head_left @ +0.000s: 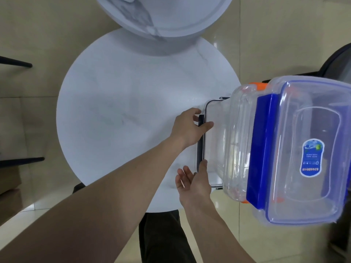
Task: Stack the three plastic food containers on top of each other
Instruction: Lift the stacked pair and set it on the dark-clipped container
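Three clear plastic food containers stand stacked at the right edge of the round white table (117,111). The top container (307,152) has a blue-trimmed lid, blue clips and a blue sticker. The middle container (237,141) has orange clips. The bottom container (213,112) has a dark rim and dark clips. My left hand (190,128) grips the dark clip on the bottom container's far left side. My right hand (193,179) is at its near left corner, thumb on the dark rim, fingers spread apart and holding nothing.
A second round marble-patterned table (171,16) overlaps the far edge of the white one. Dark chair legs (22,160) reach in from the left. A dark chair (334,61) stands at the right behind the stack. The floor is beige tile.
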{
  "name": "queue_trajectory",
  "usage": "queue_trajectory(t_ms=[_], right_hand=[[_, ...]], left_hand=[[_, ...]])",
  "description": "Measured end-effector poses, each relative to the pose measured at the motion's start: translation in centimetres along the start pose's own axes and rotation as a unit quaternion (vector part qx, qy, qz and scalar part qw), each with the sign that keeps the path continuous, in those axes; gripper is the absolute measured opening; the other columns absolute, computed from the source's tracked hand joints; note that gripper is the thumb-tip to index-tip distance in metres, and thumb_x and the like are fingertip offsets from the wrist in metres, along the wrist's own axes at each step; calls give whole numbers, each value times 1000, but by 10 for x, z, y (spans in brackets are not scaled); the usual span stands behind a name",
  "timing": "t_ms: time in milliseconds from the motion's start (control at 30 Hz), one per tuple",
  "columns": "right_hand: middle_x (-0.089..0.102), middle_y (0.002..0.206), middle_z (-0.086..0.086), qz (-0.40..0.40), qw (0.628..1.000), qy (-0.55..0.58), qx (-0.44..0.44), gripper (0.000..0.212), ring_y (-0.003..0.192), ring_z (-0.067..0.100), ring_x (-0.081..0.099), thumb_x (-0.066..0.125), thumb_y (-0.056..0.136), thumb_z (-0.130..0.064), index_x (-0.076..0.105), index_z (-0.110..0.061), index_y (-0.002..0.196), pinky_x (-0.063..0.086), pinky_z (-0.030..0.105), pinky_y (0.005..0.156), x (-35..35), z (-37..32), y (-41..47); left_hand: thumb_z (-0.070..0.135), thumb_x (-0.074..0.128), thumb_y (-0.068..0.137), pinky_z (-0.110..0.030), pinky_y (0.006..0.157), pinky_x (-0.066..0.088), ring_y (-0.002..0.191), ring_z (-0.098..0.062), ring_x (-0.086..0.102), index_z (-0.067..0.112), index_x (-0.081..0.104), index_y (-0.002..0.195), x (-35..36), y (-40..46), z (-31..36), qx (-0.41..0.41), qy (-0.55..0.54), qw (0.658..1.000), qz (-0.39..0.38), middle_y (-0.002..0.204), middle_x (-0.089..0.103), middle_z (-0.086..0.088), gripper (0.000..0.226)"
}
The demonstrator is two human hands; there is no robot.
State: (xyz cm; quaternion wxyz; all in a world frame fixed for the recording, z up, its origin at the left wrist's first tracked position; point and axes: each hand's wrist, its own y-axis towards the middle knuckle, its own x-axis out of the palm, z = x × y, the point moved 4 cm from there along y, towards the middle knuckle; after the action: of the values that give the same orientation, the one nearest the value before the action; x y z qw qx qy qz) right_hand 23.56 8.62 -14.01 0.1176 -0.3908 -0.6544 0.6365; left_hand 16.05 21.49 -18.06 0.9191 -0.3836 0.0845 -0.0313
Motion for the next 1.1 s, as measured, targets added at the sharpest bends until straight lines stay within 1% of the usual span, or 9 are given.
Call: queue_trajectory(t_ms=[133, 267, 400, 467, 600, 733, 867, 1000, 1100], right_hand=[[70, 102, 12, -31, 999, 5, 15, 40, 88, 26, 68, 70, 89, -49, 58, -11, 94, 54, 36, 76, -4, -3, 4], [68, 102, 12, -43, 999, 22, 16, 42, 88, 26, 67, 70, 90, -44, 58, -10, 112, 54, 36, 74, -5, -5, 5], [69, 97, 12, -48, 998, 23, 31, 37, 82, 25, 67, 69, 91, -42, 58, -8, 100, 53, 34, 69, -6, -7, 3], [69, 96, 12, -46, 998, 15, 35, 34, 82, 25, 67, 69, 92, -42, 57, -10, 94, 52, 35, 72, -7, -6, 3], [69, 99, 13, -48, 998, 1, 29, 31, 84, 25, 67, 68, 92, -41, 58, -12, 97, 53, 35, 71, -9, -5, 5], [69, 108, 15, -60, 998, -11, 3, 38, 90, 27, 68, 69, 93, -36, 58, -13, 121, 54, 37, 69, -13, -3, 10], [67, 116, 16, -71, 997, -29, -15, 46, 97, 28, 68, 69, 93, -35, 58, -12, 131, 55, 38, 72, -15, 1, 14], [65, 114, 15, -96, 995, -20, -13, 49, 94, 26, 67, 68, 93, -34, 57, -11, 135, 55, 37, 71, -15, 4, 15], [63, 110, 13, -104, 994, -6, -14, 52, 87, 23, 67, 69, 93, -33, 56, -10, 138, 57, 35, 64, -16, 5, 18]], left_hand=[[38, 80, 82, -28, 86, 52, 106, -20, 64, 16, 57, 136, 2, 1, -1, -3, -1, 1000, 14, 114, 62, 1, 63], [34, 80, 83, -24, 77, 47, 92, -17, 61, 14, 60, 131, 3, 1, 0, -3, 3, 1000, 21, 101, 61, 2, 56], [32, 79, 84, -22, 68, 46, 83, -17, 60, 13, 59, 129, 2, 1, -1, -6, 5, 1000, 25, 87, 57, 7, 53], [32, 78, 85, -19, 63, 44, 82, -16, 60, 13, 57, 129, 0, 0, -2, -1, 15, 1000, 25, 88, 57, 8, 53], [32, 77, 86, -17, 59, 44, 72, -8, 57, 13, 54, 130, -7, -3, -9, -11, 10, 1000, 28, 84, 54, 11, 53], [32, 76, 87, -14, 57, 43, 70, 0, 53, 12, 51, 133, -14, -9, -19, -22, -2, 999, 36, 82, 53, 11, 56], [32, 75, 88, -16, 57, 46, 70, -2, 55, 13, 47, 134, -26, -17, -27, -32, -11, 998, 46, 83, 54, 10, 57], [33, 76, 87, -27, 64, 56, 72, -16, 64, 13, 47, 132, -34, -24, -36, -45, -24, 997, 57, 83, 57, 6, 57], [34, 76, 87, -20, 57, 51, 66, -9, 60, 14, 46, 130, -38, -28, -40, -46, -29, 997, 60, 81, 56, 8, 56]])
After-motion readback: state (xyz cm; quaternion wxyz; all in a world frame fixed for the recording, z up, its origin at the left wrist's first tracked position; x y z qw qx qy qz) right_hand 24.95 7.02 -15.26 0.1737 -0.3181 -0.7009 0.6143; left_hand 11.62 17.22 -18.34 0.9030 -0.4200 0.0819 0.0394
